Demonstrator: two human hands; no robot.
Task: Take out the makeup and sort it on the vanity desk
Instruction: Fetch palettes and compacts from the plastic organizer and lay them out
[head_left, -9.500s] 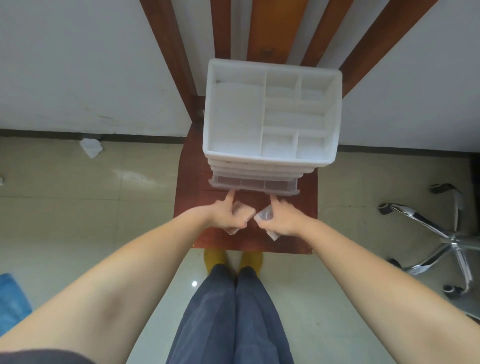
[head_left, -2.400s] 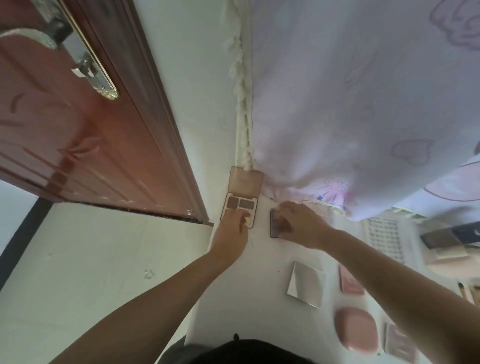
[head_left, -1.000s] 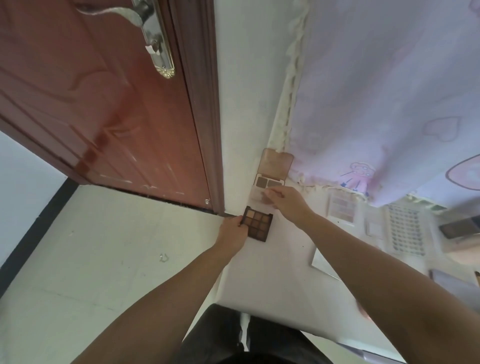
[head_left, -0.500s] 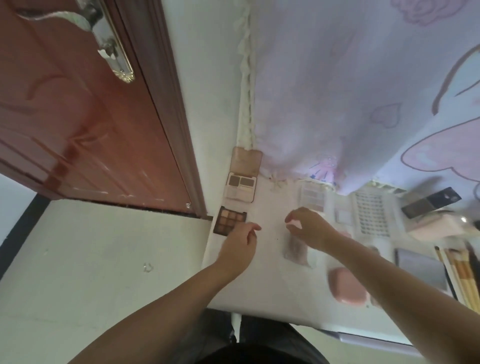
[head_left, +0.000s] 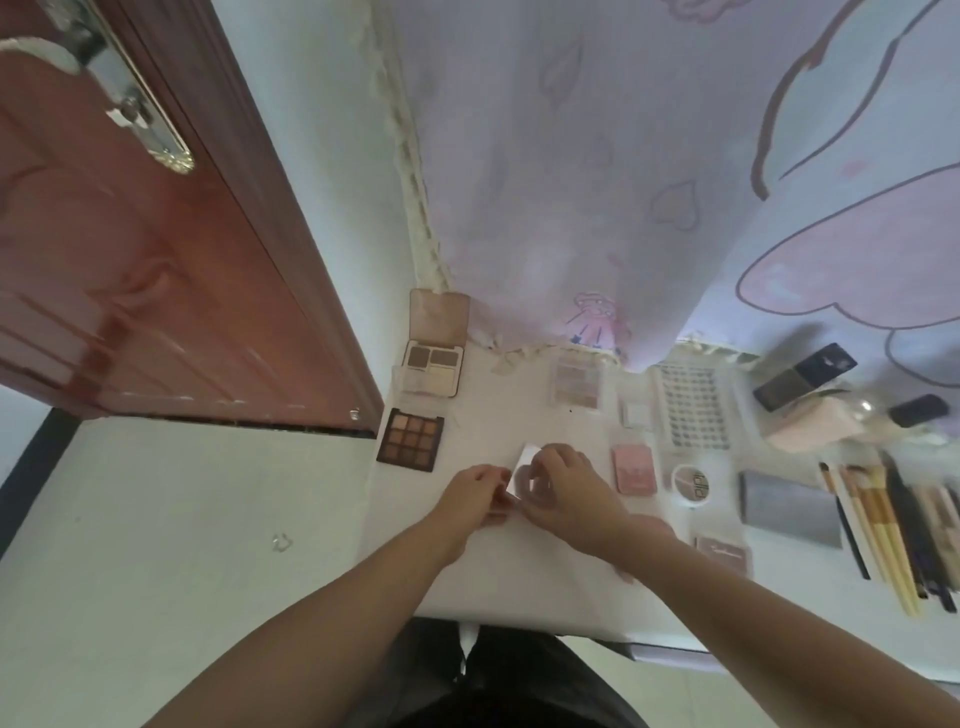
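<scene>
On the white vanity desk (head_left: 519, 582) both hands meet over a small square mirrored compact (head_left: 523, 472). My left hand (head_left: 470, 496) pinches its left edge and my right hand (head_left: 566, 491) grips its right side; the lid stands tilted up. A dark brown nine-pan eyeshadow palette (head_left: 411, 439) lies at the desk's left edge. Behind it an open tan palette (head_left: 434, 364) leans against the wall.
To the right lie a pale palette (head_left: 575, 384), a pink compact (head_left: 634, 470), a round pot (head_left: 691, 483), a sheet of false lashes (head_left: 693, 408), a grey case (head_left: 789, 509) and several brushes (head_left: 883, 530). A red-brown door (head_left: 130, 260) stands left; a lilac curtain (head_left: 597, 182) hangs behind.
Both hands have come together on the mirrored compact near the desk's middle and lifted its lid. Half a second ago they were apart, holding nothing. The brown palette now lies released.
</scene>
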